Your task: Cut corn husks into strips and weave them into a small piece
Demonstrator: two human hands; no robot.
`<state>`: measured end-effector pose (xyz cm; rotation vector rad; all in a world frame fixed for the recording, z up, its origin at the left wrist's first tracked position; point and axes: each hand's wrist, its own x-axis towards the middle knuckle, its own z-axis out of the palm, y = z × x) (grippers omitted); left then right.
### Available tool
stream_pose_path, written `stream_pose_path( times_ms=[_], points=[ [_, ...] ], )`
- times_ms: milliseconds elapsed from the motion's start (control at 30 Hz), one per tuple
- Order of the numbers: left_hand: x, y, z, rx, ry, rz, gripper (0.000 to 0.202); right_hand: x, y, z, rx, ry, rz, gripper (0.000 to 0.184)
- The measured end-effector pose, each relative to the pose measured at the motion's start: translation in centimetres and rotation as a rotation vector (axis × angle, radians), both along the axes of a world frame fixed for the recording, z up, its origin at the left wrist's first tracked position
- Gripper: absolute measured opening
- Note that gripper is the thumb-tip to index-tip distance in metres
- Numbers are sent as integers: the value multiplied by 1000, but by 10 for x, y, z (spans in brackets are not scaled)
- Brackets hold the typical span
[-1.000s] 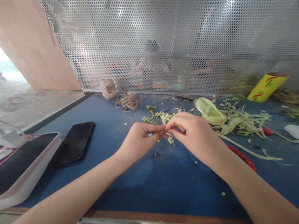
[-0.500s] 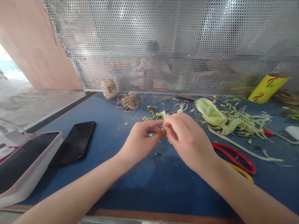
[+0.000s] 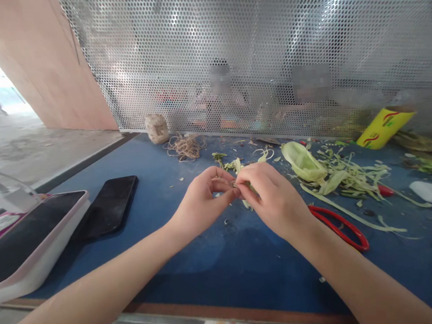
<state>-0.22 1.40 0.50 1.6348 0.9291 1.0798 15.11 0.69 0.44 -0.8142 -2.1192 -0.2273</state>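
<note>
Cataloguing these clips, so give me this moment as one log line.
left hand: pinching | right hand: pinching | between them: small piece, too small to identify | on table: string, phone, red handle

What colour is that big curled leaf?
The curled leaf is pale green; the head view shows it.

Looks like a rough, makeshift workshop to me: bare gritty floor (image 3: 11, 136) at 10 o'clock, perforated screen (image 3: 174, 49) at 12 with a blurry person (image 3: 229, 99) showing through, and a messy blue surface (image 3: 196, 271) with twine (image 3: 186, 147) at 11, leaf shreds (image 3: 360, 176) at 2 and a red handle (image 3: 365, 242) near them.
</note>
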Motion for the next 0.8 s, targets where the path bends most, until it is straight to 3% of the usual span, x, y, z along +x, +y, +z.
stream_pose_path(
  times_ms=[367, 667, 800],
  points=[
    [1, -1, 2, -64, -38, -20, 16, 11, 3, 11, -41, -120, 61, 16],
    [1, -2, 5, -52, 15, -21, 12, 18, 3, 17, -77, -149, 157, 12],
    [0, -1, 3, -5, 21, -35, 19, 17, 3, 17, -78, -142, 138, 14]
  ],
)
